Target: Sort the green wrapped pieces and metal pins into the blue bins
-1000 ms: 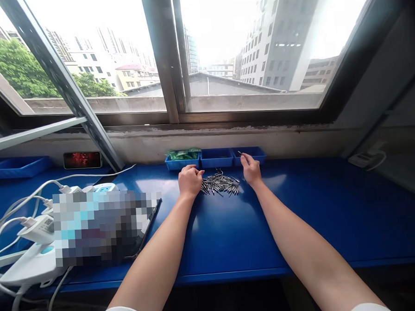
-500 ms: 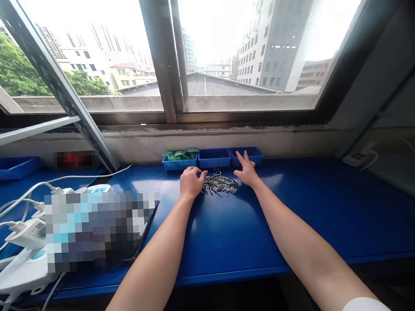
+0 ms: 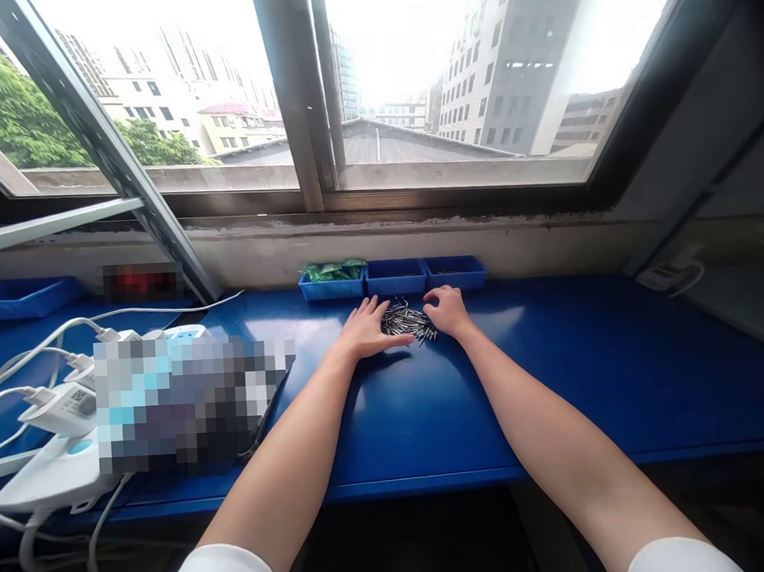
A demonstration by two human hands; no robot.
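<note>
A heap of small dark metal pins [image 3: 406, 320] lies on the blue table [image 3: 427, 420]. At its left edge is my left hand [image 3: 366, 331], fingers spread and thumb stretched along the front of the heap, holding nothing. My right hand [image 3: 448, 311] is at the heap's right side with its fingers curled towards the thumb; whether a pin is between them is too small to tell. Behind the heap stand three joined blue bins: the left one [image 3: 332, 290] holds green packets [image 3: 333, 271], the middle one [image 3: 395, 283] and the right one [image 3: 457, 279] have small dark contents.
To the left are a white power strip [image 3: 52, 478] with plugs and cables, and a blurred-out item [image 3: 177, 408]. A blue tray [image 3: 30, 298] sits at the far left, near a slanted metal post [image 3: 126, 171]. A window runs behind the table.
My left hand has opened and spread beside the heap. My right hand has drawn back from the right bin to the heap, its fingers now curled. The view has shifted slightly.
</note>
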